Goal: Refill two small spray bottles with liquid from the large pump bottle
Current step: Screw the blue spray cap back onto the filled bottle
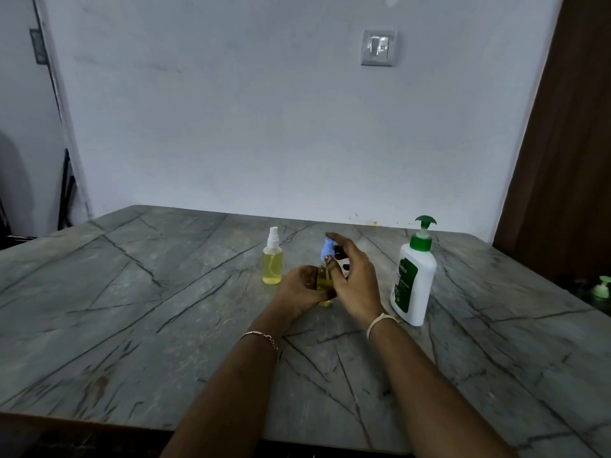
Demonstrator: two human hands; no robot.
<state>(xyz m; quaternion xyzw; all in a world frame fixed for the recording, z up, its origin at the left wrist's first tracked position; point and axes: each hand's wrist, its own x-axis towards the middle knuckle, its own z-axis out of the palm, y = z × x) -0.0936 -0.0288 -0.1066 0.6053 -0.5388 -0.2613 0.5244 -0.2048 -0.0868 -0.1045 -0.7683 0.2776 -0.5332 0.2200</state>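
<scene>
Spray bottle with the blue top [325,280] stands near the middle of the grey tabletop [132,309], part-filled with yellow liquid. Left hand [302,289] is wrapped around its body, grip clamped on it. Right hand [355,279] is at the blue nozzle, thumb against the neck and fingers loosely spread around the top; whether that grip actually pinches the top I cannot tell. To the left, apart from the hands, a second spray bottle [272,261] with a white top stands upright, also holding yellow liquid. To the right, near the right wrist, stands the white pump bottle [413,282] with its green pump. A wall switch [378,47] sits on the wall behind.
</scene>
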